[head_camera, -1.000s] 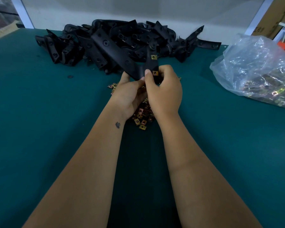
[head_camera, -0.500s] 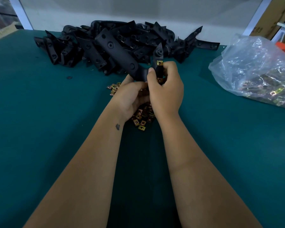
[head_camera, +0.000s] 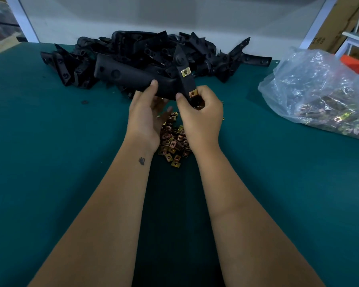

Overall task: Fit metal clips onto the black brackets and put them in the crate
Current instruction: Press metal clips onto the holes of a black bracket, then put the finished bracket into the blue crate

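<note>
Since half a sec ago the bracket [head_camera: 141, 79] has swung flatter; 2 clips [head_camera: 186, 71] now show on its upright arm. Right hand [head_camera: 201, 119] pinches that arm near the lower clip; left hand [head_camera: 147, 112] loosely cups the long arm. Probably fitted. Crate not in view.

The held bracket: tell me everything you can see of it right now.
The held bracket is black, matte, plastic-looking and L-shaped: a long arm with round holes runs left, a shorter arm rises to a point. Two brass-coloured clips sit on the short arm. It is raised above the green table, the left hand under the long arm, the right hand pinching the corner.
</note>
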A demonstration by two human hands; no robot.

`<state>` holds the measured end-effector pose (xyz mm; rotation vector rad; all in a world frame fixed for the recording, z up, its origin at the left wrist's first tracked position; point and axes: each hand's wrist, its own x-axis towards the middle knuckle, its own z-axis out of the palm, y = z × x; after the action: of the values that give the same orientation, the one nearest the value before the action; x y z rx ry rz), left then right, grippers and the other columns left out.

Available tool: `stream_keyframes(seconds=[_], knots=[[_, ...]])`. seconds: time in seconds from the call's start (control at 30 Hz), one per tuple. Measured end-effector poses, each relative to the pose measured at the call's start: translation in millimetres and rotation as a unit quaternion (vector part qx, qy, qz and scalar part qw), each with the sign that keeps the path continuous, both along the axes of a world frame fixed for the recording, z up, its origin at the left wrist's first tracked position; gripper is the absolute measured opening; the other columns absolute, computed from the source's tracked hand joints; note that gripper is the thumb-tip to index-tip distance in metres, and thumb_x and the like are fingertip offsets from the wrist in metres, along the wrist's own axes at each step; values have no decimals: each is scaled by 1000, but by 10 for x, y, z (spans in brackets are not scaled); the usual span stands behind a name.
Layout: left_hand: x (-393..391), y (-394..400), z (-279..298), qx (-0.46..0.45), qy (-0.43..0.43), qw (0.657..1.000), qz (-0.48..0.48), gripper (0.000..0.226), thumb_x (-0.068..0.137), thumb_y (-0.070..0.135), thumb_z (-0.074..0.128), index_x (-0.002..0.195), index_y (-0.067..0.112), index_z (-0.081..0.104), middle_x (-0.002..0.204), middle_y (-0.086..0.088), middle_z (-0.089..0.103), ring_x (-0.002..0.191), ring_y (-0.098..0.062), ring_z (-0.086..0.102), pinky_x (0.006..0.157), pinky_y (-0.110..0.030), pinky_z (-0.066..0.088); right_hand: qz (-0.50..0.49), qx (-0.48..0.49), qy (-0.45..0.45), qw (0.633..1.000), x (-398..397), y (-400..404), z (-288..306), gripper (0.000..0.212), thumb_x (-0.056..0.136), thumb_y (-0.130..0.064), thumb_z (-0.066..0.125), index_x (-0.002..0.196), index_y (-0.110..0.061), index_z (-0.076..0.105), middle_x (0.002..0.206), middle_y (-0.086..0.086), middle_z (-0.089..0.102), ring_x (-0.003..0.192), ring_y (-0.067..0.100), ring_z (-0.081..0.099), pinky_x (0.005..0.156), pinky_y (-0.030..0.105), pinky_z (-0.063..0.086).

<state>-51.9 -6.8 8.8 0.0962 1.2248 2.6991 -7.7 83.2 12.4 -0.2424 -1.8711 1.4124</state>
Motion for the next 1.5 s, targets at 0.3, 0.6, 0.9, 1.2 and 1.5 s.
stream_keyframes(seconds=[0.3, 0.6, 0.9, 1.2, 1.5], knots=[[-5, -125, 23, 20, -44, 998, 31, 23, 95, 17, 64, 117, 10, 61, 112, -11, 70, 79, -16, 74, 72, -22, 56, 112, -117, -21, 987, -1, 54, -26, 10, 84, -11, 72, 81, -21, 70, 72, -11, 66, 69, 2, 60, 69, 21, 49], [145, -251, 88, 0, -45, 997, 64, 8, 99, 24, 58, 103, 25, 65, 100, -1, 73, 70, -13, 70, 68, -24, 55, 72, -122, -27, 990, 180, 13, -42, 15, 87, -16, 67, 73, -21, 66, 68, -3, 64, 70, 14, 60, 73, 44, 54], [681, 309, 196, -2, -16, 1000, 5, 15, 98, 17, 58, 103, 26, 69, 112, -7, 69, 79, -18, 74, 69, -27, 57, 14, -312, 32, 949, 592, 306, 29, 9, 88, -7, 70, 85, -15, 67, 69, -4, 61, 59, 5, 54, 60, 19, 48], [1654, 1477, 373, -62, 5, 983, -170, 11, 94, 14, 63, 92, 22, 69, 82, 6, 70, 73, -12, 63, 59, -21, 51, -105, -346, 147, 921, 1807, 1394, 131, 11, 90, -1, 66, 85, -11, 65, 64, 0, 58, 54, 8, 51, 51, 18, 40], [2833, 2086, 145, -168, 93, 876, -442, 12, 96, 9, 61, 103, 16, 67, 94, -6, 76, 83, -21, 75, 65, -21, 56, -268, -278, 142, 911, 3724, 2106, -246, 12, 94, -6, 61, 89, -15, 68, 61, -1, 55, 52, 9, 47, 52, 19, 41]])
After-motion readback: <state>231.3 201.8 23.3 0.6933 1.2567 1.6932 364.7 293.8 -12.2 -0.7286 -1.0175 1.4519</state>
